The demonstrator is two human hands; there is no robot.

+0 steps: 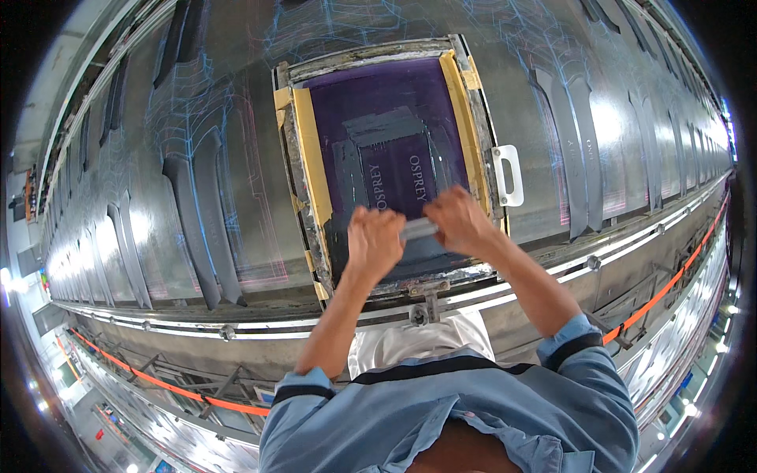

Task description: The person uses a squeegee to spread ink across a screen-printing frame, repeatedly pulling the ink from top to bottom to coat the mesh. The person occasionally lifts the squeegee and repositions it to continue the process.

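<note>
While we grip the grey squeegee bar [419, 229] at the near end of the printing screen [390, 142], it lies crosswise on the dark purple mesh, just short of the frame's lower rail. Our left hand [374, 240] is clamped over its left end and our right hand [457, 219] over its right end, fingers curled tight round it, so only a short stretch of the bar shows between the two fists.

Around the mesh runs yellow tape [311, 154] along both long sides, inside a worn, ink-crusted frame. A white handle [507, 175] sticks out from the frame's right edge, and a metal clamp [423, 309] sits under the near rail, against the long table's edge rail [552, 272]. The screen rests on a long shiny printing table [236, 94], where dark cut fabric pieces [201, 213] lie in rows to the left and more [579, 142] to the right.

We judge the main risk to be uneven pressure: if one fist bears down harder than the other, the bar would tilt and the ink would lay thicker on one side. A frame that shifts against the rail would smear the print, since only the clamp seems to locate it. Our blue sleeves [579, 335] hang close to the near rail, and a cuff brushing wet mesh would carry ink onto the table.
</note>
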